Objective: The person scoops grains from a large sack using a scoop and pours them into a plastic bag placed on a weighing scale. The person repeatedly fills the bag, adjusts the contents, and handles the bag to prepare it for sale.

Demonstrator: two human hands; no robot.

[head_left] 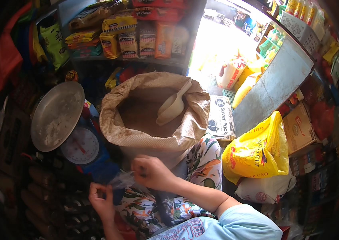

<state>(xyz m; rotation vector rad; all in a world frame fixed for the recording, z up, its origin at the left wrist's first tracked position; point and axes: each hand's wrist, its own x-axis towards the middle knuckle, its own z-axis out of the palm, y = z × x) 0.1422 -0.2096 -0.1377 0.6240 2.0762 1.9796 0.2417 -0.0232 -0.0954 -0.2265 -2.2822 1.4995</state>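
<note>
Between my two hands stretches a thin clear plastic bag point(122, 180), blurred. My left hand point(101, 195) pinches its lower left end between thumb and finger. The other end is in the closed fingers of my right hand point(150, 172), just below the near side of a large woven sack point(154, 144). The sack stands with its rim rolled down and holds a brown, powdery or granular content point(139, 117). A whitish plastic scoop point(172, 108) rests in it, handle up against the far right rim. Left of the sack is a dial scale point(80, 145) with a round metal pan point(58, 115).
A yellow plastic bag point(256, 150) stands at the right above a white plastic bag point(265, 189). A printed carton point(222, 118) lies beside the sack. Shelves with packaged snacks point(129, 45) rise behind. Dark bottles point(76, 213) stand at the lower left, and a brown box point(298, 129) at the right.
</note>
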